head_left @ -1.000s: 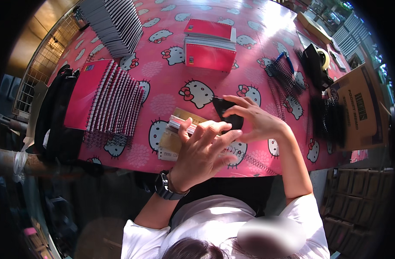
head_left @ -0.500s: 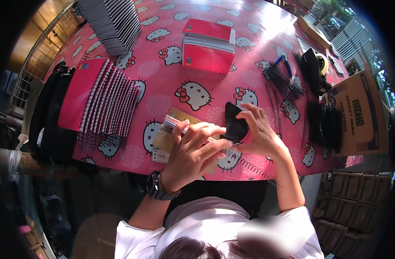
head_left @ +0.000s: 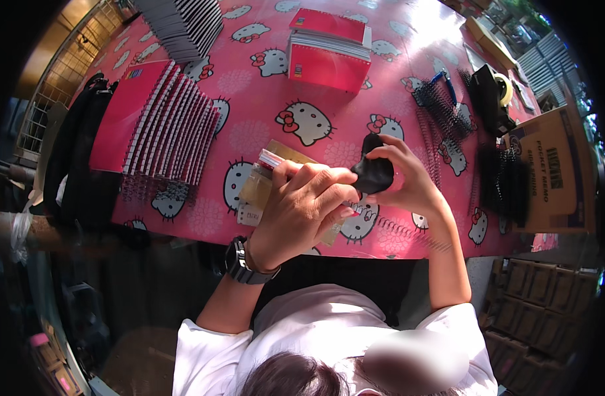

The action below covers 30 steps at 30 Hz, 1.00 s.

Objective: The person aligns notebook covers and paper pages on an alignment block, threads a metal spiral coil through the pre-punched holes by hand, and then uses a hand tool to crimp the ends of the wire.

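Observation:
My left hand [head_left: 309,204], with a watch on its wrist, lies curled over a small notebook [head_left: 271,158], whose red-and-white edge shows beyond the knuckles. Most of that notebook is hidden. Beneath it is a yellowish-brown board [head_left: 255,188]. A thin dark wire coil [head_left: 398,231] sticks out to the right from below the left fingertips. My right hand [head_left: 411,178] is closed around a bent, black, rubber-like piece [head_left: 376,173], its thumb below and fingers above. The left index fingertip meets or nearly meets this black piece; I cannot tell which.
Spiral notebooks with pink covers [head_left: 134,119] stand in a row at left, near a taller stack [head_left: 183,26]. Pink notebooks [head_left: 329,66] sit at the far middle. Loose black coils [head_left: 444,115], blue-handled pliers [head_left: 448,86], a tape dispenser [head_left: 491,99] and a cardboard box [head_left: 550,171] are at right.
The black piece, flatter and more upright before, is now bent and gripped more fully by my right hand. The hands have shifted slightly right and up, and the whole view has moved a little.

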Tool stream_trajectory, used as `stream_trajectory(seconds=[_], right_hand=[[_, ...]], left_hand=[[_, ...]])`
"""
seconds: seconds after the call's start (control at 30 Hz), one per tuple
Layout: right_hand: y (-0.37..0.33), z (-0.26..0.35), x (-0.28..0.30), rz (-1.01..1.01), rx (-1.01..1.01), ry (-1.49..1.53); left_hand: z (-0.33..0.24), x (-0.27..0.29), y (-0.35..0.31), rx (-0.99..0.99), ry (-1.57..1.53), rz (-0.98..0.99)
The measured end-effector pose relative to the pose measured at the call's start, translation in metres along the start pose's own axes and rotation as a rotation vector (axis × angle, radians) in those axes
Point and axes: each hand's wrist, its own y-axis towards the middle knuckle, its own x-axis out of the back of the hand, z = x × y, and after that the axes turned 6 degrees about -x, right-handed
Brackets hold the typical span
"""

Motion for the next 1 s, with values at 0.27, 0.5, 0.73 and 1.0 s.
stream_trajectory(seconds=[0.27,0.5,0.73,1.0], right_hand=[[-0.025,-0.008,-0.005,0.049,-0.164,0.703],[-0.032,-0.019,-0.018,-0.033,-0.144,0.741],[-0.033,-0.013,-0.022,-0.026,-0.153,0.786],[-0.033,-0.014,-0.023,-0.03,-0.139,0.762]], left_hand=[[-0.001,0.001,0.0,-0.014,0.01,-0.005],[0.003,-0.001,0.0,-0.027,-0.017,-0.033],[0.002,-0.001,-0.002,-0.015,-0.035,-0.058],[-0.001,-0.003,0.003,0.044,-0.091,-0.144]])
